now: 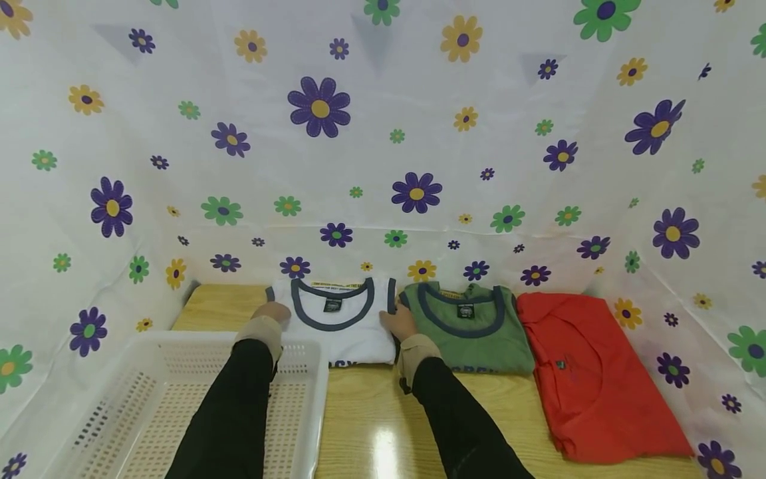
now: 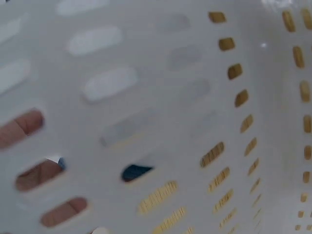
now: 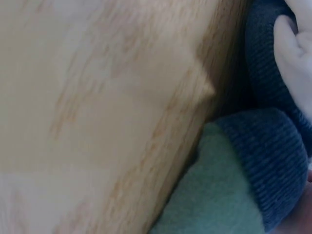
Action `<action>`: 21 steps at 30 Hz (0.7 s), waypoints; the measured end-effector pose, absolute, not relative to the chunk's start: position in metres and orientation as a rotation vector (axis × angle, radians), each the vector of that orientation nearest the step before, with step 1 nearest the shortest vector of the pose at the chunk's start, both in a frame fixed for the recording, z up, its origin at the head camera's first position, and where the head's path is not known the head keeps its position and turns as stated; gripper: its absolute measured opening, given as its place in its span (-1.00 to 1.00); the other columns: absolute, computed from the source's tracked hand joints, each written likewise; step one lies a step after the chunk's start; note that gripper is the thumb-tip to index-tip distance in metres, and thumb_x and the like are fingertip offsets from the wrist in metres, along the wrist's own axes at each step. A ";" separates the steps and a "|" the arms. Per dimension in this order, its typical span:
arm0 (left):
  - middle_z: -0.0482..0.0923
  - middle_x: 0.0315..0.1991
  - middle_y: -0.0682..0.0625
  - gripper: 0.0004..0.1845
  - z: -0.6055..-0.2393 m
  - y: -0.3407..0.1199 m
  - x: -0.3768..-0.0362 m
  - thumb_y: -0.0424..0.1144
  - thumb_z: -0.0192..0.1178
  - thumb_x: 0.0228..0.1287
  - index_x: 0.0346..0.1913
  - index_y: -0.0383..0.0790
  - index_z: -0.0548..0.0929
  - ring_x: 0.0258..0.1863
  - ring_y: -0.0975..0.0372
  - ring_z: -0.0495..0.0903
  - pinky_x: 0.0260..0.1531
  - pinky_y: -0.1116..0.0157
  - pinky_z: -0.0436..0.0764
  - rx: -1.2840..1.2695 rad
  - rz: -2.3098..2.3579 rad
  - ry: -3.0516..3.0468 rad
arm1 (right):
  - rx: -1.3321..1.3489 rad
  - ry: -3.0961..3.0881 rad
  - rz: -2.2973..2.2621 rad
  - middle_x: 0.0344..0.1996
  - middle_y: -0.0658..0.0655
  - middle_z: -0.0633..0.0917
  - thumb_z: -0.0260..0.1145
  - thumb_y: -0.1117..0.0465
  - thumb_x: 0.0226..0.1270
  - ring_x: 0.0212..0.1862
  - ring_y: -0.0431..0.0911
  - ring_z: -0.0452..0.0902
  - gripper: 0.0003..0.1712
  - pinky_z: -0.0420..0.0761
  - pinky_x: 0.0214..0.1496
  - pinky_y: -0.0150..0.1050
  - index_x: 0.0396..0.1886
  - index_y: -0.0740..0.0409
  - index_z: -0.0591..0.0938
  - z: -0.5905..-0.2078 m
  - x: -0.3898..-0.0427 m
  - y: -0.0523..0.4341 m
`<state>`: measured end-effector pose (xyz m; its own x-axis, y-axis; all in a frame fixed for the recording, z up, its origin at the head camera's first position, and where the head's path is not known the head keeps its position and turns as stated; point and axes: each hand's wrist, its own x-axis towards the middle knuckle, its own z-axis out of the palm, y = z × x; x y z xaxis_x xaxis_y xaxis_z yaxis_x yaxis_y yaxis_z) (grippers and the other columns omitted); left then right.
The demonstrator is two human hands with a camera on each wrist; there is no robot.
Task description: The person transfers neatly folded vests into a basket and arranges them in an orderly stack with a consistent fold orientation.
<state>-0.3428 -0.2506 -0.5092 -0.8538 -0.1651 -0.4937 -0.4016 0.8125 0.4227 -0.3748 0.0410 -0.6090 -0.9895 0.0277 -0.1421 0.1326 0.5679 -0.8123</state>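
Note:
A folded white T-shirt [image 1: 335,339] with navy neck and sleeve trim lies flat at the back of the table, between both hands. My left hand [image 1: 272,312] grips its left edge just below the sleeve trim; in the left wrist view, skin of the fingers [image 2: 63,212] shows through the basket's slots. At the shirt's right edge, my right hand [image 1: 399,322] holds the side near the navy cuff, fingertips partly hidden. Close beside that hand lies a folded green T-shirt [image 1: 479,346], whose navy-trimmed sleeve [image 3: 209,195] fills the lower part of the right wrist view.
A white slotted plastic basket [image 1: 320,399] stands at front left, under my left forearm. To the right of the green shirt is a folded red T-shirt [image 1: 622,392]. Flower-printed white sheeting [image 1: 371,166] walls the wooden table [image 1: 359,426] at the back and sides.

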 end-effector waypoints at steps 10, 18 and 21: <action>0.45 0.13 -0.40 -0.42 -0.583 -0.284 -0.397 -0.09 -0.05 0.25 0.15 -0.54 0.45 0.05 -0.15 0.47 0.16 0.00 0.44 -0.437 0.763 2.557 | 0.043 2.635 -1.430 0.08 0.29 0.61 0.18 -0.34 0.16 0.02 0.10 0.58 -0.09 0.59 -0.02 -0.10 0.26 0.28 0.41 -0.697 -0.424 0.053; 0.40 0.17 -0.45 -0.42 -0.534 -0.262 -0.363 -0.16 -0.07 0.25 0.15 -0.62 0.39 0.13 -0.19 0.42 0.25 0.00 0.37 -0.451 0.778 2.585 | 0.043 2.666 -1.411 0.06 0.35 0.60 0.23 -0.35 0.10 0.00 0.15 0.58 -0.03 0.60 -0.05 -0.08 0.22 0.37 0.43 -0.703 -0.430 0.051; 0.39 0.18 -0.45 -0.41 -0.514 -0.253 -0.347 -0.16 -0.09 0.25 0.17 -0.64 0.37 0.15 -0.19 0.41 0.26 0.02 0.36 -0.435 0.777 2.616 | 0.068 2.611 -1.439 0.13 0.31 0.56 0.29 -0.34 0.04 0.10 0.13 0.53 0.00 0.57 0.05 -0.08 0.26 0.33 0.40 -0.701 -0.431 0.053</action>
<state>-0.3468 -0.2535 -0.5142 -0.8814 -0.1832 -0.4353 -0.3912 0.7996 0.4556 -0.4313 0.0528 -0.7014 -0.9863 -0.0371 -0.1608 0.1162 0.5361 -0.8361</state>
